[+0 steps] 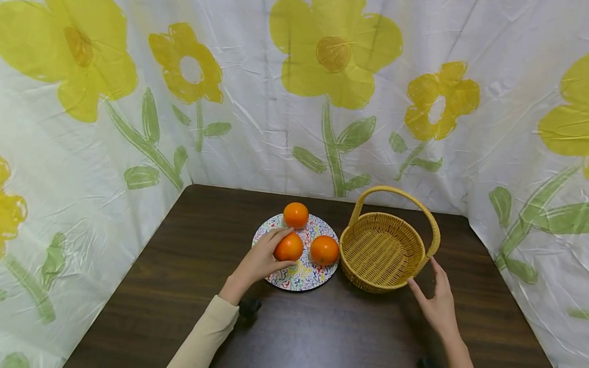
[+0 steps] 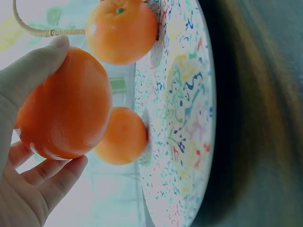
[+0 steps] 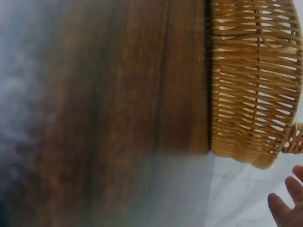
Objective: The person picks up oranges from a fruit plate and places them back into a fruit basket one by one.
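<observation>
My left hand [image 1: 260, 260] grips an orange [image 1: 289, 247] over the round plate [image 1: 291, 282], thumb on one side and fingers on the other. In the left wrist view that held orange [image 2: 66, 106] is raised off the plate's speckled, many-coloured surface. Two more oranges lie on the plate, a back orange [image 1: 295, 215] and a right orange [image 1: 324, 250] showing a green stem mark in the left wrist view. My right hand [image 1: 438, 308] is spread beside the wicker basket [image 1: 376, 287], fingertips close to its rim and handle base; the right wrist view shows a gap between them.
The basket has a tall arched handle [image 1: 396, 188] and stands right against the plate's right side. Both are on a dark wooden table [image 1: 200, 240]. A white curtain [image 1: 242, 139] with yellow flowers hangs behind and along the table's sides.
</observation>
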Demonstrator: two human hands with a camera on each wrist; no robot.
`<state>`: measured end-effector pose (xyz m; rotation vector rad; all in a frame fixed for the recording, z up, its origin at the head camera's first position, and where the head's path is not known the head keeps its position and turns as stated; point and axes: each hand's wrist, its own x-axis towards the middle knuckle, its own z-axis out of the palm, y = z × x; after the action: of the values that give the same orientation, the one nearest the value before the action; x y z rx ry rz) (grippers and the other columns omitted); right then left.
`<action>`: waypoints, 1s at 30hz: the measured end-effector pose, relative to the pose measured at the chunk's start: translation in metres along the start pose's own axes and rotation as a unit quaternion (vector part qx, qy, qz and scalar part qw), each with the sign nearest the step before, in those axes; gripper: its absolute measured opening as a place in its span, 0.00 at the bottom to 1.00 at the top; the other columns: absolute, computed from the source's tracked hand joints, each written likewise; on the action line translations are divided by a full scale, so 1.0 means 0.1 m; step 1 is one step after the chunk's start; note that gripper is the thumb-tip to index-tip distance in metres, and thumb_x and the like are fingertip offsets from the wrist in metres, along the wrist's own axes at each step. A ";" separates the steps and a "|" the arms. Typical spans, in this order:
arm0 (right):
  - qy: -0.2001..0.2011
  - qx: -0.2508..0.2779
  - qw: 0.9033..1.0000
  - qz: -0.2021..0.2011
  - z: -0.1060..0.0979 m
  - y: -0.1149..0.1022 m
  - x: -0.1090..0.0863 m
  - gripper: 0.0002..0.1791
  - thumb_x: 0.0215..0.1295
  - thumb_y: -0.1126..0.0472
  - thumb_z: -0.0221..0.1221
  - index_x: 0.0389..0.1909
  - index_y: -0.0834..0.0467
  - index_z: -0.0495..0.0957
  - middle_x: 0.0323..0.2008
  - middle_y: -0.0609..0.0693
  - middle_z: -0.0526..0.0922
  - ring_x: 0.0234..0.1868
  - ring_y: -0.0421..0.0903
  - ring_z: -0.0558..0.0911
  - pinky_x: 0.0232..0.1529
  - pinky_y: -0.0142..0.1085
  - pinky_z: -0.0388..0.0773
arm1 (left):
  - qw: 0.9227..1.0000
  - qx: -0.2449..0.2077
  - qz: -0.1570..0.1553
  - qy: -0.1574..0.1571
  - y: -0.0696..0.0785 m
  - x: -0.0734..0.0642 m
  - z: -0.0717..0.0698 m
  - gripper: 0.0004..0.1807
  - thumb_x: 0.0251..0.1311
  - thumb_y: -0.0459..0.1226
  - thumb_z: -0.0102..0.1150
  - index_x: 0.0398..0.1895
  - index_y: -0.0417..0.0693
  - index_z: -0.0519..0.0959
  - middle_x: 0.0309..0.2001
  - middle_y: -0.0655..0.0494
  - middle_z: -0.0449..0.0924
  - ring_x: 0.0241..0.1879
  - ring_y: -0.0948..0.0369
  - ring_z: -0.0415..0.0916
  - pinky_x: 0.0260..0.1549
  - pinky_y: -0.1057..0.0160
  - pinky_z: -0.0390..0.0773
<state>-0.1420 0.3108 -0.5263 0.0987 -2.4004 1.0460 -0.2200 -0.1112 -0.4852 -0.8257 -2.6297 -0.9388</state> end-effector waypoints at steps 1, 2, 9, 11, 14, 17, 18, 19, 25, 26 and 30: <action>-0.010 0.000 1.000 0.008 0.00 0.00 0.01 0.46 0.53 0.64 0.65 0.71 0.53 0.51 0.67 0.62 0.59 0.67 0.56 0.59 0.65 0.42 0.58 | 1.000 0.001 0.001 -0.003 0.01 0.01 0.00 0.43 0.42 0.48 0.72 0.65 0.50 0.66 0.59 0.52 0.68 0.56 0.54 0.68 0.53 0.53 0.73; -0.023 -0.002 1.000 0.018 -0.01 0.00 0.01 0.46 0.55 0.62 0.65 0.72 0.53 0.50 0.67 0.62 0.57 0.67 0.61 0.58 0.64 0.51 0.57 | 1.000 0.005 0.004 -0.005 0.01 0.03 0.00 0.43 0.42 0.48 0.72 0.65 0.51 0.65 0.59 0.52 0.68 0.56 0.54 0.68 0.53 0.53 0.73; -0.117 -0.013 0.991 0.070 -0.02 0.06 0.06 0.50 0.61 0.53 0.60 0.73 0.58 0.36 0.70 0.69 0.42 0.67 0.71 0.48 0.58 0.67 0.50 | 0.999 0.019 0.029 -0.011 0.04 0.13 0.00 0.44 0.42 0.49 0.72 0.65 0.51 0.65 0.61 0.51 0.67 0.58 0.53 0.67 0.55 0.52 0.71; -0.136 -0.015 0.987 0.081 -0.03 0.08 0.07 0.51 0.62 0.51 0.59 0.73 0.57 0.33 0.70 0.69 0.40 0.67 0.71 0.47 0.58 0.67 0.49 | 0.999 0.019 0.029 -0.015 0.05 0.16 0.00 0.44 0.42 0.48 0.72 0.65 0.51 0.65 0.61 0.52 0.67 0.58 0.53 0.67 0.55 0.52 0.71; -0.149 -0.015 0.985 0.081 -0.03 0.10 0.09 0.51 0.62 0.50 0.58 0.73 0.55 0.32 0.70 0.69 0.40 0.67 0.71 0.47 0.58 0.67 0.49 | 0.999 0.012 0.033 -0.017 0.07 0.18 0.01 0.44 0.41 0.46 0.73 0.65 0.50 0.65 0.61 0.52 0.67 0.58 0.53 0.67 0.55 0.52 0.71; -0.153 -0.013 0.986 0.071 -0.03 0.12 0.10 0.51 0.62 0.51 0.59 0.73 0.52 0.33 0.71 0.67 0.41 0.68 0.70 0.47 0.58 0.67 0.50 | 0.999 0.008 0.038 -0.015 0.09 0.20 0.02 0.44 0.41 0.46 0.73 0.65 0.51 0.66 0.61 0.52 0.67 0.58 0.53 0.67 0.55 0.52 0.72; -0.154 -0.014 0.986 0.070 -0.03 0.12 0.10 0.50 0.62 0.51 0.59 0.73 0.52 0.34 0.71 0.66 0.42 0.68 0.70 0.47 0.58 0.67 0.50 | 0.999 0.005 0.039 -0.013 0.10 0.21 0.02 0.44 0.41 0.46 0.73 0.65 0.51 0.66 0.60 0.52 0.67 0.58 0.53 0.67 0.54 0.52 0.72; -0.154 -0.015 0.986 0.069 -0.03 0.13 0.11 0.49 0.62 0.51 0.59 0.73 0.52 0.35 0.71 0.66 0.42 0.68 0.69 0.47 0.57 0.68 0.50 | 0.999 0.003 0.040 -0.012 0.10 0.21 0.03 0.44 0.41 0.46 0.73 0.65 0.51 0.66 0.60 0.52 0.67 0.58 0.53 0.67 0.54 0.51 0.72; -0.160 -0.035 0.983 0.085 -0.03 0.13 0.11 0.46 0.62 0.48 0.58 0.73 0.49 0.41 0.71 0.65 0.44 0.67 0.70 0.51 0.53 0.70 0.54 | 0.999 0.009 0.041 -0.010 0.15 0.28 0.04 0.44 0.42 0.47 0.73 0.65 0.53 0.65 0.61 0.53 0.67 0.58 0.54 0.66 0.55 0.53 0.71; -0.159 -0.038 0.983 0.086 -0.03 0.13 0.11 0.45 0.62 0.48 0.58 0.73 0.49 0.42 0.71 0.65 0.46 0.67 0.70 0.52 0.52 0.70 0.54 | 0.999 0.010 0.040 -0.011 0.16 0.29 0.04 0.44 0.42 0.48 0.73 0.65 0.53 0.65 0.61 0.54 0.67 0.59 0.54 0.66 0.55 0.54 0.71; -0.151 -0.045 0.984 0.085 -0.02 0.12 0.13 0.45 0.61 0.47 0.59 0.73 0.50 0.45 0.70 0.65 0.50 0.66 0.70 0.55 0.51 0.70 0.56 | 0.999 0.016 0.039 -0.018 0.22 0.36 0.04 0.43 0.43 0.51 0.71 0.65 0.54 0.65 0.62 0.55 0.66 0.59 0.55 0.66 0.56 0.55 0.71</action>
<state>-0.1555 0.3221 -0.5267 0.0201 -2.7680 1.0599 -0.2374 -0.0788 -0.4635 -0.9392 -2.6153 -0.8664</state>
